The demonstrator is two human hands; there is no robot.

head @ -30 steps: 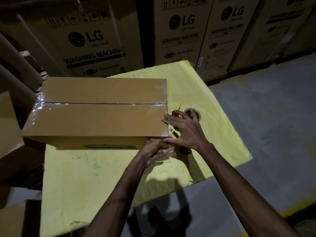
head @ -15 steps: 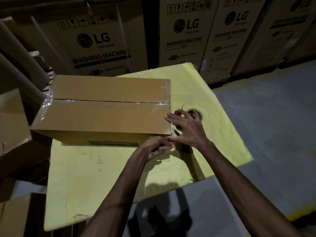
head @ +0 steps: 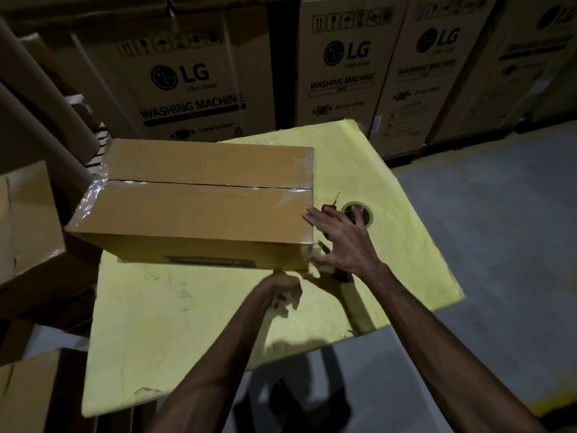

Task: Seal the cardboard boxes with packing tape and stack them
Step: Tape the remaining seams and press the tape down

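Observation:
A closed cardboard box (head: pixel 193 210) lies on the yellow-covered table (head: pixel 199 332), with clear tape shining along its top seam and over both ends. My right hand (head: pixel 343 245) is spread with straight fingers against the box's right end, thumb at the lower front corner where loose tape glints. A tape roll (head: pixel 363 214) and a red-handled tool (head: pixel 340 276) lie on the table, partly hidden by that hand. My left hand (head: pixel 284 292) is blurred just below the box's front right corner, fingers curled; whether it holds tape cannot be made out.
Tall washing-machine cartons (head: pixel 193 79) stand behind the table. More cardboard boxes (head: pixel 25 220) and thick cardboard tubes (head: pixel 40 120) crowd the left side. The grey floor (head: pixel 493 220) lies to the right, past the table's edge.
My left hand has come away from the box's front right corner, toward me. My right hand stays spread against the box's right end. The view has shifted slightly.

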